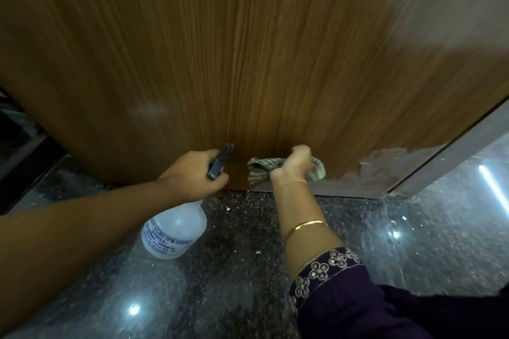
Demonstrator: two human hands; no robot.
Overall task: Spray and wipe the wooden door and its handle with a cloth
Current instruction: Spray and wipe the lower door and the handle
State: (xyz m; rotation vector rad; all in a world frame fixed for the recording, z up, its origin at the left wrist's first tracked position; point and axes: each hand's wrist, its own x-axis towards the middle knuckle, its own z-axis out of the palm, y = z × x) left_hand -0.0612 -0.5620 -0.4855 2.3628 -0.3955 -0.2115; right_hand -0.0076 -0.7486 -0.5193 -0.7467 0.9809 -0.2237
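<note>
Danger low, frame centre: left hand grips translucent white spray bottle at trigger, right hand clutches striped grey cloth against brown wood-grain door. Cloth may snag flaked veneer patch lower right.

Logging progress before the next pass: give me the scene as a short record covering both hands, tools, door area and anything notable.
left hand: grips the spray bottle by its black trigger head, nozzle toward the door
right hand: holds the striped cloth against the door, near its bottom edge
handle: not in view
damage: pale worn patch at the door's lower right corner
floor: dark polished stone, light specks
</note>
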